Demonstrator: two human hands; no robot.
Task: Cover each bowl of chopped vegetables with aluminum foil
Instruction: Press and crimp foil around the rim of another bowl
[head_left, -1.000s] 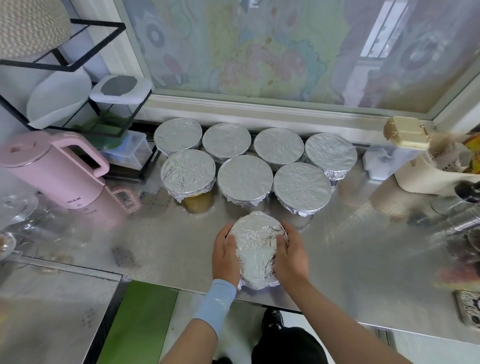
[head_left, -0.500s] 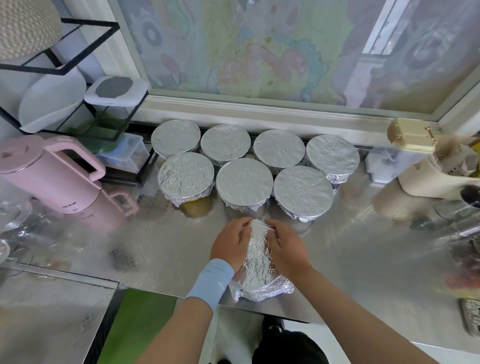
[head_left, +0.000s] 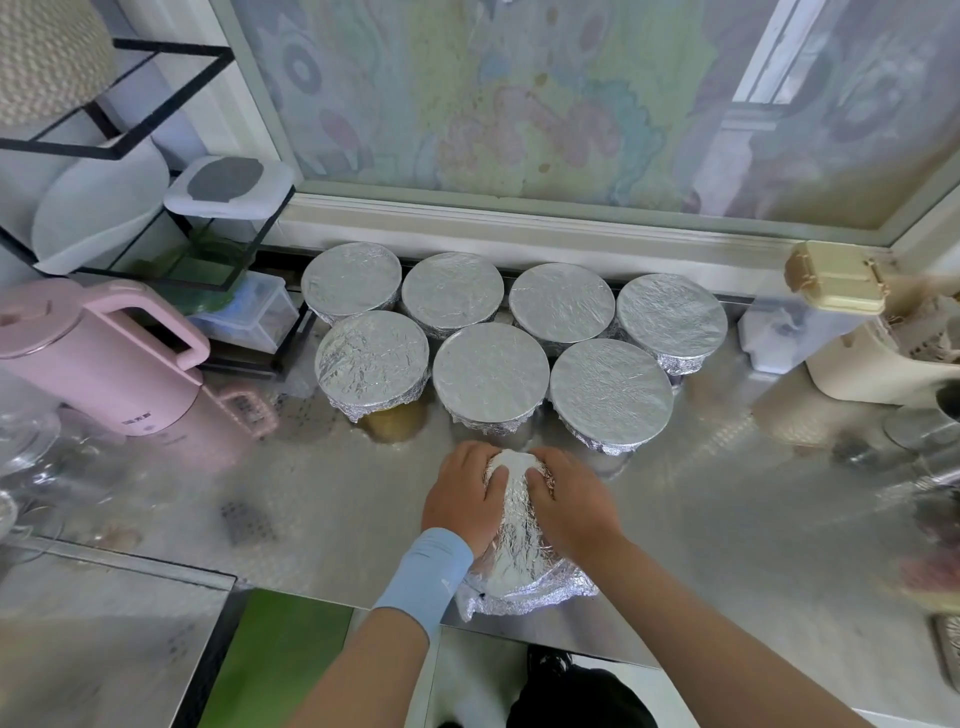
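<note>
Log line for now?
step: crimping front foil | left hand: grips foil | right hand: grips foil | covered bowls behind: seven

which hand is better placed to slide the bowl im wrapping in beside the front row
Right, probably. The bare counter beside the front row's end bowl lies to the right, and the right hand cups that side of the near bowl. The left hand would have to cross over.
</note>
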